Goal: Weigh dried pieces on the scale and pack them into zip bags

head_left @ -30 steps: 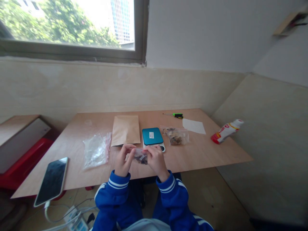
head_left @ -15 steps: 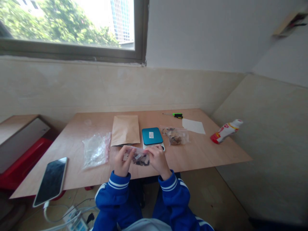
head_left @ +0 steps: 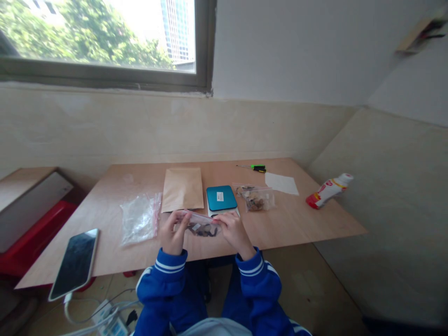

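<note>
Between my hands, over the table's front edge, is a clear zip bag [head_left: 202, 228] with dark brown, flaky pieces inside. My left hand [head_left: 174, 232] pinches its top left corner, and my right hand [head_left: 231, 229] pinches the top right. The pink zip strip runs stretched between them. Just behind the bag sits a small scale with a teal plate [head_left: 221, 198], its white front edge partly hidden by my right hand. Right of the scale lie two similar filled zip bags [head_left: 258, 199]. A brown kraft paper bag [head_left: 182, 189] lies flat behind my left hand.
A stack of clear zip bags [head_left: 140, 219] lies left of the kraft bag. A tablet [head_left: 75, 263] with a charging cable overhangs the left front edge. Toward the back right are a screwdriver [head_left: 257, 167], white paper [head_left: 282, 183] and a red-and-white bottle [head_left: 329, 191].
My hands have moved farther apart, left hand leftward and right hand slightly rightward. The top of the zip bag is now pulled straighter between them.
</note>
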Tool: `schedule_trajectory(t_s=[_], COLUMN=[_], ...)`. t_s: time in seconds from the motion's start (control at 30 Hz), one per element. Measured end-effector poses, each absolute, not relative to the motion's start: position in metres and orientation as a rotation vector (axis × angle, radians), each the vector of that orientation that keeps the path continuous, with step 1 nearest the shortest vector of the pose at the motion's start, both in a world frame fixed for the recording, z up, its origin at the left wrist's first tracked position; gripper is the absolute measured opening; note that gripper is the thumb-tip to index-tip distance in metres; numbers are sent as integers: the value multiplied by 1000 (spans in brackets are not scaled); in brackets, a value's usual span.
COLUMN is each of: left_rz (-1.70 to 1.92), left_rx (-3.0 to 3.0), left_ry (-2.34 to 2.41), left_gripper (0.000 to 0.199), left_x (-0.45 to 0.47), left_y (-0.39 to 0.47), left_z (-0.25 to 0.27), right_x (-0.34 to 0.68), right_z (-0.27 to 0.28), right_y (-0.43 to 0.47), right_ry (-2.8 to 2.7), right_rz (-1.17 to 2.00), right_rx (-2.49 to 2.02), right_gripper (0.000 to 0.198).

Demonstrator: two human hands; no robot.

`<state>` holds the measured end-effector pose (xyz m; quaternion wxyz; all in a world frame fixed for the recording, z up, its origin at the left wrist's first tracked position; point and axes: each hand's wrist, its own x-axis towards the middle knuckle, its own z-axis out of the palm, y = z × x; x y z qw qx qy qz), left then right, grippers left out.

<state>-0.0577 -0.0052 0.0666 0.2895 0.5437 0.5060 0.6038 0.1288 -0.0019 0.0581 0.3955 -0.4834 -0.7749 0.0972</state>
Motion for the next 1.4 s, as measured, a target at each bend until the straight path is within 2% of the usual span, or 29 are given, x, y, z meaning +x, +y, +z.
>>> schedule_trajectory(t_s=[0.1, 0.23, 0.57, 0.73, 0.87, 1.0, 1.17, 1.23, 1.4], left_rz=[1616, 1701, 1708, 1687, 1419, 1149, 1064, 1056, 1086], left_rx=[1286, 1135, 1077, 1079, 1271, 1374, 1445, 1468, 1543], left_ry=[1288, 1235, 1241, 1247, 1159, 1071, 1114, 1171, 1405], left_gripper=[21, 23, 24, 28, 31, 32, 33, 34, 32], left_x=[-56, -58, -53, -48, -44, -42, -49, -55, -82], left_y=[-4, -1, -10, -6, -4, -5, -3, -2, 6], left_z=[65, 63, 72, 71, 71, 68, 61, 56, 34], right_x=[126, 130, 145, 149, 173, 235, 318, 329, 303], right_z=[59, 58, 65, 65, 75, 89, 87, 73, 7], right_y=[-3, -3, -7, -8, -8, 9, 50, 59, 47], right_ry=[-1942, -1932, -1865, -1733, -1547, -1566, -1672, -1556, -1283], right_rz=[200, 210, 197, 448, 590, 443, 247, 139, -85], right_rx=[-1240, -1253, -1256, -1205, -1253, -1407, -1826, -1982, -2162], right_gripper=[23, 14, 23, 18, 23, 28, 27, 30, 57])
